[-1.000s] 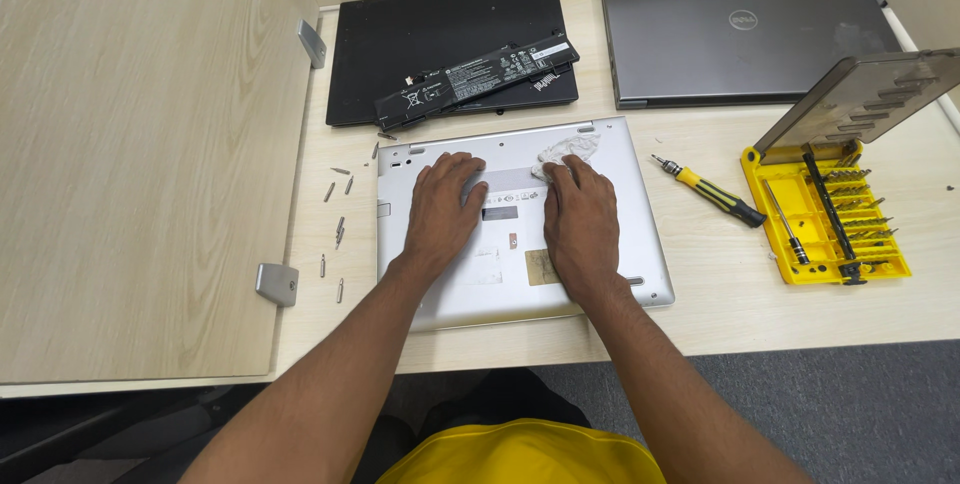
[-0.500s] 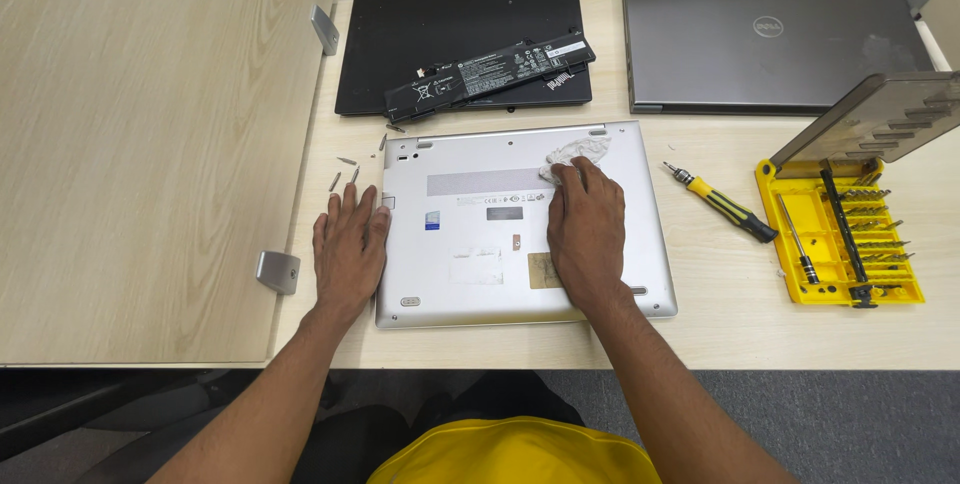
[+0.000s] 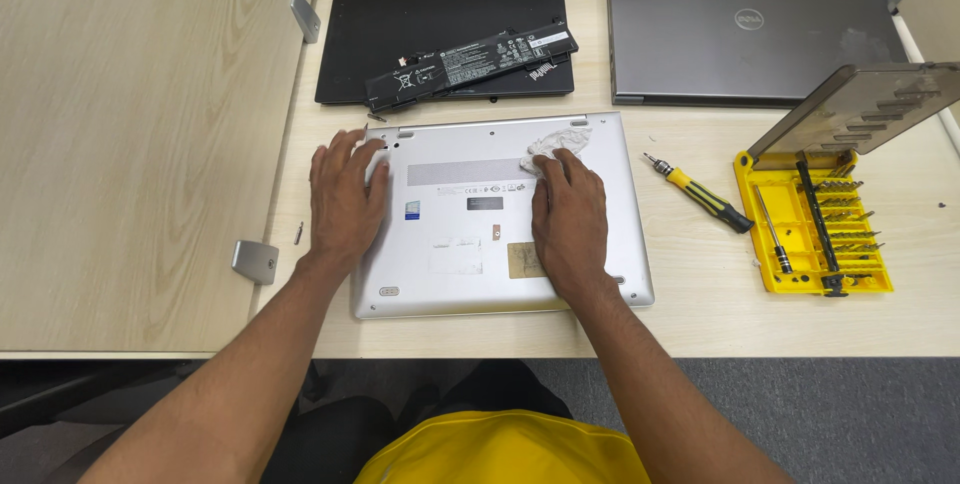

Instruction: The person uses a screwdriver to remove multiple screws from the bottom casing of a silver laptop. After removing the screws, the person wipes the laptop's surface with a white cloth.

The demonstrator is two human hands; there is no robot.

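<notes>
A silver laptop [image 3: 480,234] lies underside-up on the surface — left hand [image 3: 345,199] flat and open on its edge, right hand [image 3: 570,214] pressing a white cloth [image 3: 555,142] — fingers extended.

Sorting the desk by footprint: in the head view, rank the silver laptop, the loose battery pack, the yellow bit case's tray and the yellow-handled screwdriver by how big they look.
1. silver laptop, lying base up under both hands
2. yellow bit case's tray
3. battery pack: longer but slimmer than the tray, so these two are close; it also lies farther from the camera
4. yellow-handled screwdriver
</notes>
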